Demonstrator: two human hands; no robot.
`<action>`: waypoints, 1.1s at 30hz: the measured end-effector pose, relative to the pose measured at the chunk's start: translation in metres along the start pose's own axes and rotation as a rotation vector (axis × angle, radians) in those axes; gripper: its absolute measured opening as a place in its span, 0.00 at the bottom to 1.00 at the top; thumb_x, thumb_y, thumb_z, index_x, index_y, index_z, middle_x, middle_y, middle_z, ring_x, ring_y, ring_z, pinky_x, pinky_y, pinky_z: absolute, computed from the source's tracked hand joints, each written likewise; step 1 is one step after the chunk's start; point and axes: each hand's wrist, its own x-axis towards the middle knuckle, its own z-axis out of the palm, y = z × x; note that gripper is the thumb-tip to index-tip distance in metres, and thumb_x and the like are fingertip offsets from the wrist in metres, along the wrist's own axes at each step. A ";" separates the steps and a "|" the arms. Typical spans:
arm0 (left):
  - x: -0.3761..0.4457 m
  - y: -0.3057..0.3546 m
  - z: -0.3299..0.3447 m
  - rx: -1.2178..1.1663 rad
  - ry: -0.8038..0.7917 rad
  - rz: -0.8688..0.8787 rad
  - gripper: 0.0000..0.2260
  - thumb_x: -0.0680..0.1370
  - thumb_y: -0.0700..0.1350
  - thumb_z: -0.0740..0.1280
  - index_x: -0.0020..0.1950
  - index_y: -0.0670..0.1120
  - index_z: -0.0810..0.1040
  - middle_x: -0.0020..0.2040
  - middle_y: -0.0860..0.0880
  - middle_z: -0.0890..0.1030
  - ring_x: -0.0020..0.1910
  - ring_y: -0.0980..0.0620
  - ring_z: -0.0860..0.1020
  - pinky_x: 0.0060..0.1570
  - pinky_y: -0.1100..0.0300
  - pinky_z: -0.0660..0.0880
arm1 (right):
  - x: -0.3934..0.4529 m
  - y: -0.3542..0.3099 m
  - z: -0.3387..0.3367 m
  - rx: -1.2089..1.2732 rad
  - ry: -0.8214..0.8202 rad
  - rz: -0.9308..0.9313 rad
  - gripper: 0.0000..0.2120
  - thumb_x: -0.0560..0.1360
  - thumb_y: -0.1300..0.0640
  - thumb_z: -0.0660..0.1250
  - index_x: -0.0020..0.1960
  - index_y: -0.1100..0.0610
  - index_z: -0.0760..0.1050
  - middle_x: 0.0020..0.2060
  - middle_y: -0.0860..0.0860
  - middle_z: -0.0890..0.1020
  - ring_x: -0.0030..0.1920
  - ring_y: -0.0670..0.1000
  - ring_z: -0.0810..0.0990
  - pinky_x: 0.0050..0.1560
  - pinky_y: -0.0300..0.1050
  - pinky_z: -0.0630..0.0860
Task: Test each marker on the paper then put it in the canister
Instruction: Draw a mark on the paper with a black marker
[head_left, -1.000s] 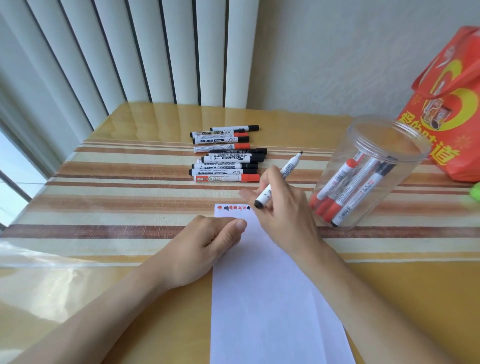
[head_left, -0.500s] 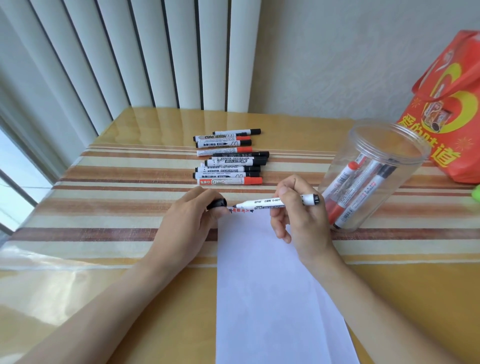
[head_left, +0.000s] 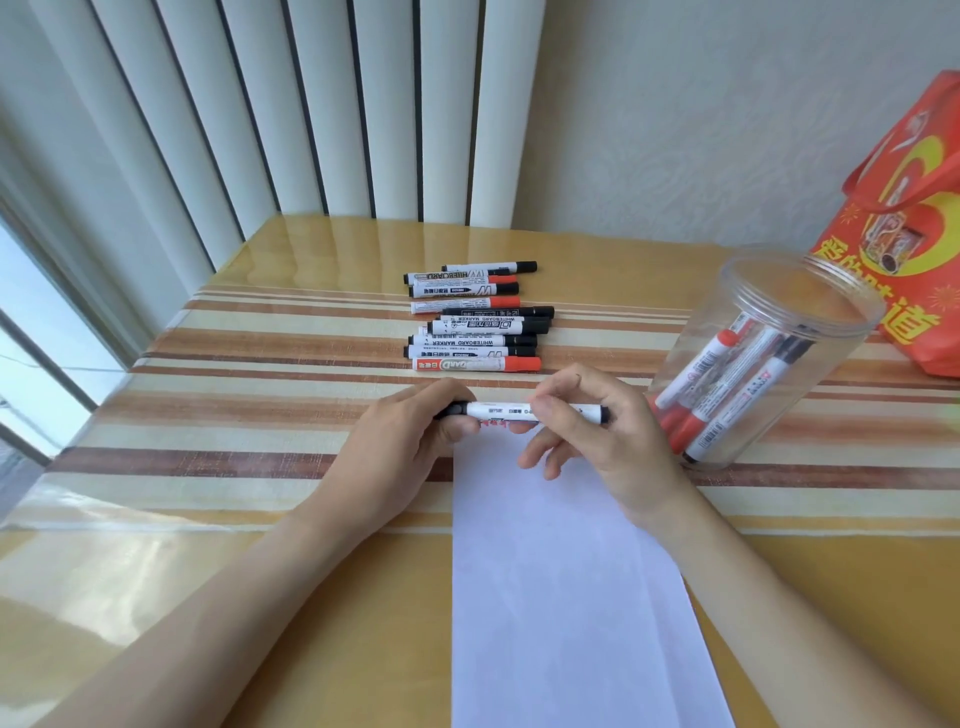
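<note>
Black marker held level over the paper's top edge: left hand pinching its cap, right hand gripping the barrel; capping step likely, next a drop into the canister

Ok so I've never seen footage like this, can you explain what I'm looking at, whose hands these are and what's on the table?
There is no machine here: a person wears a camera on the head, so this one view looks forward and down at their own bare hands. The left hand grips the black cap end of a white whiteboard marker, and the right hand pinches its barrel, holding it level over the top of a white paper sheet with small red and black test marks. Behind lies a row of capped red and black markers. On the right stands a clear plastic canister with several markers inside, beside an orange bag. Everything sits on a striped tablecloth.
</note>
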 end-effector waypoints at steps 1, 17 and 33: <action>0.000 -0.001 -0.002 0.026 -0.021 0.001 0.19 0.82 0.65 0.55 0.52 0.52 0.75 0.40 0.61 0.75 0.39 0.57 0.73 0.38 0.57 0.71 | 0.002 0.001 -0.004 -0.044 -0.021 0.007 0.01 0.80 0.64 0.70 0.49 0.60 0.79 0.43 0.53 0.86 0.35 0.60 0.86 0.31 0.45 0.78; -0.005 -0.003 0.006 0.207 -0.128 0.027 0.11 0.84 0.56 0.54 0.48 0.51 0.66 0.37 0.57 0.69 0.34 0.43 0.73 0.33 0.53 0.60 | 0.006 0.014 -0.001 -0.617 -0.001 -0.199 0.07 0.73 0.55 0.80 0.49 0.51 0.85 0.40 0.41 0.84 0.35 0.43 0.76 0.36 0.33 0.67; -0.002 0.002 -0.002 -0.076 0.010 -0.117 0.19 0.85 0.61 0.52 0.61 0.48 0.73 0.44 0.58 0.78 0.47 0.59 0.76 0.46 0.66 0.68 | -0.018 -0.074 -0.010 -0.409 0.450 -0.619 0.05 0.83 0.60 0.67 0.56 0.53 0.73 0.44 0.54 0.83 0.40 0.53 0.85 0.40 0.51 0.80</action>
